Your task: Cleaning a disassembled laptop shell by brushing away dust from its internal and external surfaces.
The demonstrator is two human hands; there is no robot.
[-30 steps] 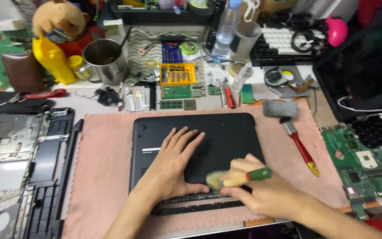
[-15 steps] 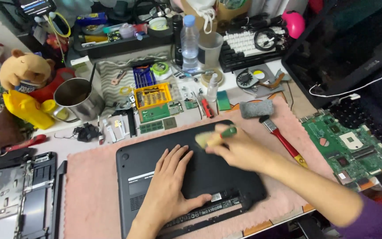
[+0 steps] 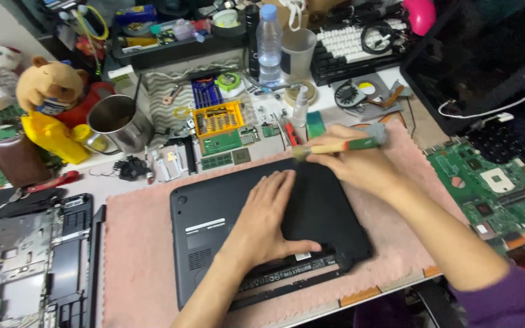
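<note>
Landmark: a black laptop (image 3: 262, 225) is laid underside-up on a pink cloth (image 3: 135, 243), roughly mid-table, and everything below is placed from it.

Left hand: the left hand (image 3: 268, 218) is spread flat, fingers wide, and pressed on the middle of the laptop's base; nothing is gripped, the case is only pinned down.

Right hand: the right hand (image 3: 350, 164) is curled shut round a small brush (image 3: 335, 147) with a green and wooden handle, held over the laptop's far right corner, bristle end pointed left along the far edge.

Progress: judging by how things lie, the bottom cover looks to be on and in one piece, and a long empty slot is seen along the near edge, so a battery seems to be out. Brushing looks reached at the far edge; how clean the rest is can't be told.

Left of the laptop: a stripped grey chassis (image 3: 31, 267) is parked at the table's left end.

Beyond the laptop: a yellow bit tray (image 3: 217, 118), loose memory sticks (image 3: 221, 143) and a steel mug (image 3: 120, 121) are scattered, with a water bottle (image 3: 269, 45) further back.

Right of the laptop: a green motherboard (image 3: 493, 188) is laid bare, well apart.
</note>
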